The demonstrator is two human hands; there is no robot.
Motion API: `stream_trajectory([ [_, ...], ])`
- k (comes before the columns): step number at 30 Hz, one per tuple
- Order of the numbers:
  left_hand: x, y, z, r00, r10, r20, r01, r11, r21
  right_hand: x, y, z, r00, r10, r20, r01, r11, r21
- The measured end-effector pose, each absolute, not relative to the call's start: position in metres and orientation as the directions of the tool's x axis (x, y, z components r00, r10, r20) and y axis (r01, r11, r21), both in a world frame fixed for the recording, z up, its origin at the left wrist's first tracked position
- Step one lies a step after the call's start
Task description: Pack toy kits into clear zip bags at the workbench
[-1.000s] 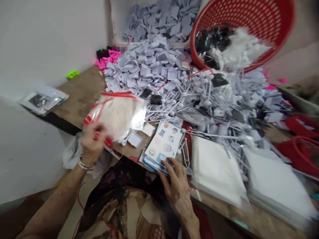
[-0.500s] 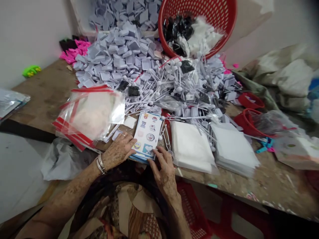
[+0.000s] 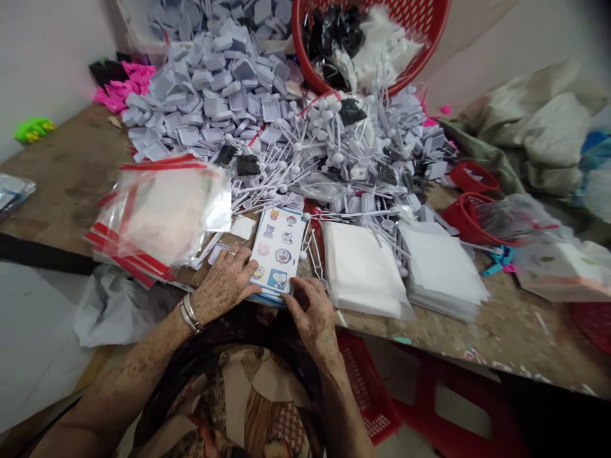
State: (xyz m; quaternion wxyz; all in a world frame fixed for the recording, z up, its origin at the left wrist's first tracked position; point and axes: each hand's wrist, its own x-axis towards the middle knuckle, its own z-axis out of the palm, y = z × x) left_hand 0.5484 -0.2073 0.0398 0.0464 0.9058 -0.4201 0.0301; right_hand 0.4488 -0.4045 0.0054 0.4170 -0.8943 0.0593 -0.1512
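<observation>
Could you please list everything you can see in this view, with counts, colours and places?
Cartoon sticker sheets: one stack, multicoloured, at the table's near edge.
Resealable bag: one, clear with red stripes, left of the stack.
Perforated basket: one, red, tilted, at the back.
Square plastic trays: many, pale grey, heaped at the back.
Plastic sticks: many, pale grey, heaped mid-table.
White sheet stacks: two, right of the stickers.
Plastic pieces: several, pink, back left.
Plastic crate: one, red, below the table.
Left hand: one, ringed and bangled, flat on the stack.
Right hand: one, fingers at the stack's near edge.
</observation>
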Motion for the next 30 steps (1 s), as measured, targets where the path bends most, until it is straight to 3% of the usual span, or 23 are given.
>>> stream_trajectory([
  [8,0.55,-0.209,0.038,0.63,-0.764,0.137,-0.775,-0.629,0.061,0.453,-0.406,0.016,0.953,-0.224,0.203,0.037,-0.581,-0.813],
  [15,0.55,-0.208,0.037,0.628,-0.76,0.166,-0.775,-0.631,0.043,0.46,-0.406,0.023,0.955,-0.122,0.269,0.13,-0.642,-0.756],
  [30,0.553,-0.205,0.04,0.606,-0.751,0.261,-0.79,-0.607,0.089,0.462,-0.41,0.032,0.986,-0.113,0.126,0.026,-0.634,-0.773],
])
